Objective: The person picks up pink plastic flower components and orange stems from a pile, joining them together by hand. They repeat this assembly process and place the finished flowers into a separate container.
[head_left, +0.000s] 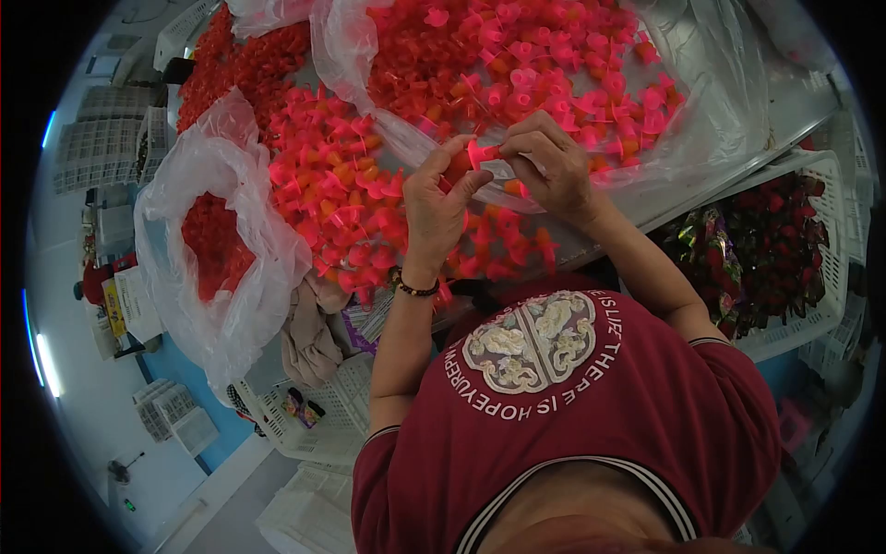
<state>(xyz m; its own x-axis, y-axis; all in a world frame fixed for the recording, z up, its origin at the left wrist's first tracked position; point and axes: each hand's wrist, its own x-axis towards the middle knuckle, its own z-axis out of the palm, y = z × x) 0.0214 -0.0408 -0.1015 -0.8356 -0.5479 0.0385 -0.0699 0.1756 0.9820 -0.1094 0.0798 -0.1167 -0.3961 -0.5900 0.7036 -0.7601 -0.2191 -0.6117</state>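
Note:
My left hand, with a beaded bracelet at the wrist, pinches a small bright pink plastic piece between thumb and fingers. On the other side of that piece, my right hand is closed, its fingertips drawn together at the piece's edge. Whether a second small part sits in the right fingertips is hidden. Both hands hover over a loose heap of pink and orange plastic pieces spread on the table. Beyond them, more pink pieces lie on clear plastic sheeting.
A clear plastic bag of red pieces stands at the left. To the right, a white crate holds dark red artificial-looking flowers. Near my left elbow are a beige cloth and another white crate.

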